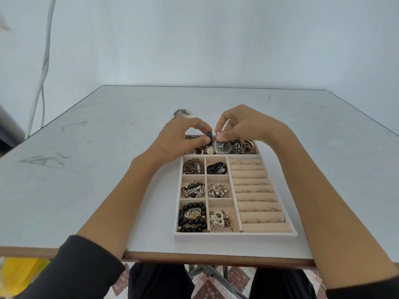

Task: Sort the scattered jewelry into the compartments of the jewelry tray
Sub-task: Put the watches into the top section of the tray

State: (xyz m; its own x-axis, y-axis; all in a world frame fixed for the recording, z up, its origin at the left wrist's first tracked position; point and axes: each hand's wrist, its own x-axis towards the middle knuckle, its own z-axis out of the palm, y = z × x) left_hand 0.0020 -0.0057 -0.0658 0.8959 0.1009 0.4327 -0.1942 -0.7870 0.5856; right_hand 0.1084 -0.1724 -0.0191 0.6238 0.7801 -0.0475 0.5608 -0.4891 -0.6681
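A beige jewelry tray [235, 235] lies on the table near its front edge. Its long back compartment holds several watches, among them one with a dark square face [223, 146]. Over that compartment my left hand [181, 137] pinches a black watch strap [209, 135] between thumb and forefinger. My right hand [241, 126] pinches a pale-strapped watch [221, 131] just to the right of it. The small left compartments hold a black bead bracelet [192, 216], chains, a black hair tie and pearl pieces. Thin rings sit in the ring rolls [252, 186] on the right.
The white table [86, 180] has scuffs and a chipped spot [181, 112] behind my hands. A cable [44, 61] hangs along the wall at left. The table's wooden front edge [194, 258] is close to my lap.
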